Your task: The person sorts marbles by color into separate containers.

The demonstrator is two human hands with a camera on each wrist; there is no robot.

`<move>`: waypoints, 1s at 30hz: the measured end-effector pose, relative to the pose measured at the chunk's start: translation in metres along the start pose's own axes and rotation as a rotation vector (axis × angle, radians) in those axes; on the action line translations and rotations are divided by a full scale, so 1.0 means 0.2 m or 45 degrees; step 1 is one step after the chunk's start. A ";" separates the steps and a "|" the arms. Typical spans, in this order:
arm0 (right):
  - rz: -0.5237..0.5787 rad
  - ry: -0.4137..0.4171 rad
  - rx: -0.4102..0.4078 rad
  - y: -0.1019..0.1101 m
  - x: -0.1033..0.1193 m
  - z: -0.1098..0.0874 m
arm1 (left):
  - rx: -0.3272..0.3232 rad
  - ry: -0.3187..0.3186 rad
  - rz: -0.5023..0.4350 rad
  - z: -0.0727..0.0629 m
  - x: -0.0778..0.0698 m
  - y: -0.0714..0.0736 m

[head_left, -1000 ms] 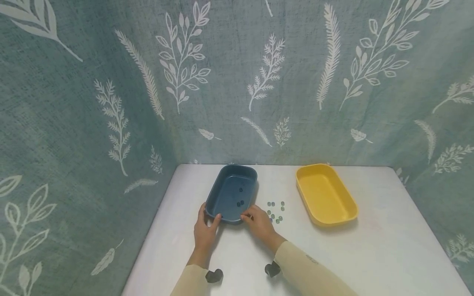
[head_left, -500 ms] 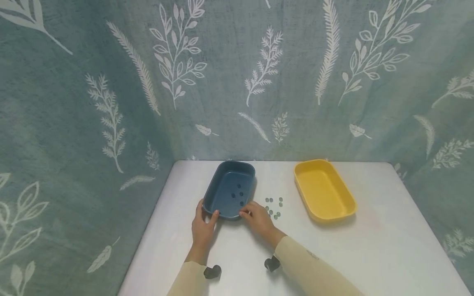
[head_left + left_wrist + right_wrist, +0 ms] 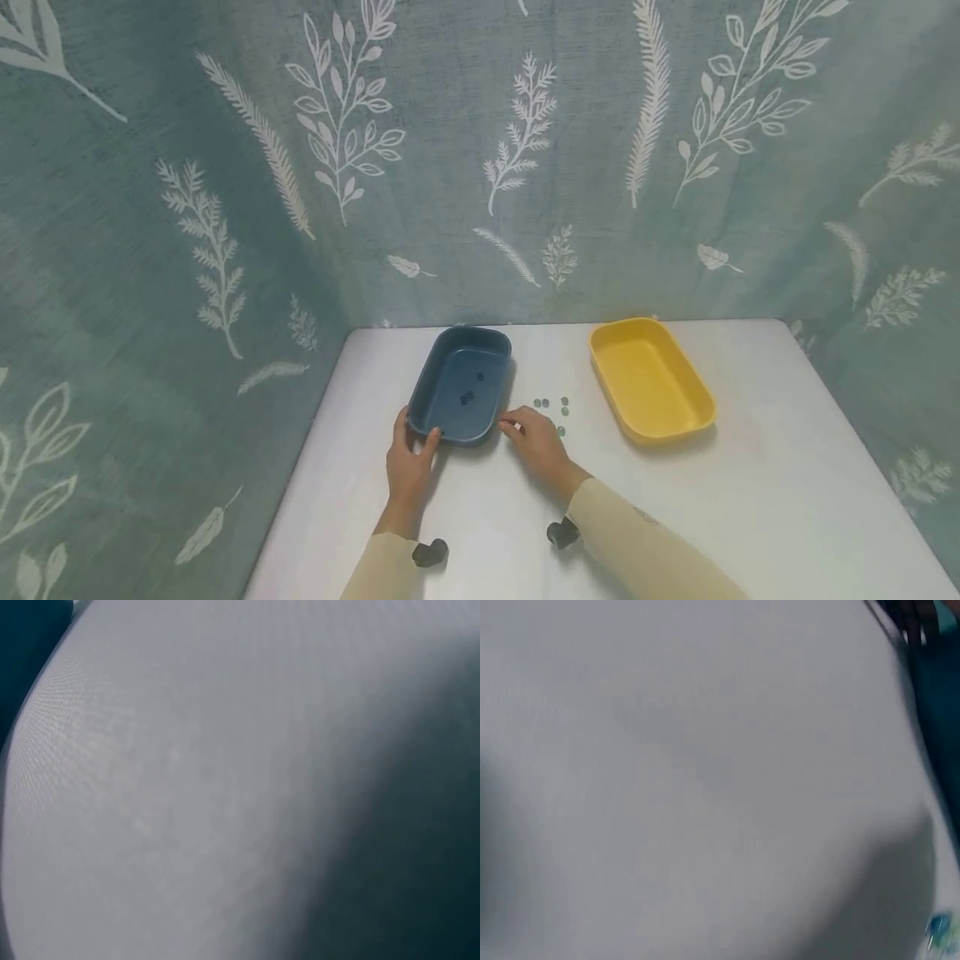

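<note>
My left hand [image 3: 409, 462] holds the near left corner of a dark blue tray [image 3: 474, 337], thumb on the rim and fingers against the outer wall. Several small dark-looking marbles [image 3: 480, 377] lie on the tray floor. Just off the tray's near right side is my right hand [image 3: 536, 442], fingers bent with thumb and fingertips close together. Whether it pinches a marble is too small to tell. Several greenish glass marbles [image 3: 565, 402] lie on the table beyond it, some partly hidden by the hand. One glass marble [image 3: 939, 928] shows blue and green in the right wrist view.
A yellow tray [image 3: 652, 379] stands at the right on the white table [image 3: 757, 500]. Leaf-patterned green cloth [image 3: 450, 167] hangs behind and at both sides. The left wrist view shows mostly blurred tabletop [image 3: 187, 787].
My right hand has moved right, from the blue tray's near rim to beside it. Marbles inside the tray have shifted leftward. The left hand stays at its corner; the head view shifts slightly.
</note>
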State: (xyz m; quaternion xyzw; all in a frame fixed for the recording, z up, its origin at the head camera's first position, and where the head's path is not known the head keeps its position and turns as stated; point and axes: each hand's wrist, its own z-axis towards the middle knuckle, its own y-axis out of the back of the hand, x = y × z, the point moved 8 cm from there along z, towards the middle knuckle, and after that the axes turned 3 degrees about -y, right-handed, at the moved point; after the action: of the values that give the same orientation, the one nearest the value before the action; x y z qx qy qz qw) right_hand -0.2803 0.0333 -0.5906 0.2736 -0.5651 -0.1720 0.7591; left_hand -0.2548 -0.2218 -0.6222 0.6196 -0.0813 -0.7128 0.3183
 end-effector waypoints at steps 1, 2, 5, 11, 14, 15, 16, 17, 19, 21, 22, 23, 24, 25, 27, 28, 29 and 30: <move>0.003 -0.021 -0.022 0.02 -0.02 0.00 | -0.005 0.008 0.003 0.00 0.01 0.01; -0.006 -0.038 -0.047 0.05 -0.05 -0.01 | -0.004 0.013 0.013 -0.01 0.01 0.01; -0.004 -0.092 -0.088 0.11 -0.12 -0.02 | 0.004 0.020 0.038 -0.01 0.03 0.01; -0.033 -0.190 -0.120 0.23 -0.23 -0.01 | -0.003 0.004 0.047 -0.01 0.03 0.01; -0.122 -0.210 -0.139 0.27 -0.27 0.00 | 0.003 -0.006 0.039 0.00 0.02 0.00; -0.146 -0.222 -0.136 0.28 -0.28 0.00 | 0.009 -0.007 0.036 0.01 0.02 0.00; -0.159 -0.228 -0.125 0.28 -0.28 0.00 | 0.012 -0.006 0.036 0.01 0.01 -0.01; -0.161 -0.225 -0.111 0.28 -0.29 -0.01 | 0.013 -0.004 0.031 0.01 0.01 -0.01; -0.178 -0.204 -0.078 0.27 -0.29 -0.01 | 0.016 -0.003 0.032 0.01 0.01 -0.01; -0.193 -0.186 -0.039 0.25 -0.27 -0.02 | 0.024 -0.004 0.026 0.00 0.01 -0.01; -0.187 -0.168 -0.028 0.24 -0.26 -0.03 | 0.023 -0.003 0.027 0.00 0.01 -0.01; -0.177 -0.148 -0.015 0.23 -0.24 -0.03 | 0.024 -0.003 0.026 0.00 0.01 0.00; -0.173 -0.129 0.003 0.22 -0.23 -0.03 | 0.020 -0.001 0.027 0.00 0.02 0.00; -0.157 -0.116 0.016 0.21 -0.22 -0.04 | 0.021 -0.002 0.023 0.00 0.01 0.00; -0.163 -0.091 0.034 0.21 -0.21 -0.05 | 0.014 0.002 0.022 0.00 0.01 0.01; -0.183 -0.069 0.042 0.20 -0.21 -0.05 | 0.014 0.001 0.024 0.00 0.01 0.01; -0.209 -0.059 0.056 0.20 -0.21 -0.05 | 0.021 -0.002 0.021 0.01 0.01 0.00; -0.244 -0.050 0.067 0.20 -0.21 -0.06 | 0.029 -0.005 0.022 0.01 0.01 -0.01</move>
State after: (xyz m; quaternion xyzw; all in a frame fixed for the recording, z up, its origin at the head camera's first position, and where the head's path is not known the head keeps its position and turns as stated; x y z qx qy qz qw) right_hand -0.2841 0.0918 -0.6007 0.3428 -0.5555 -0.2341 0.7205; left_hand -0.2573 -0.2218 -0.6234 0.6210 -0.0955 -0.7104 0.3172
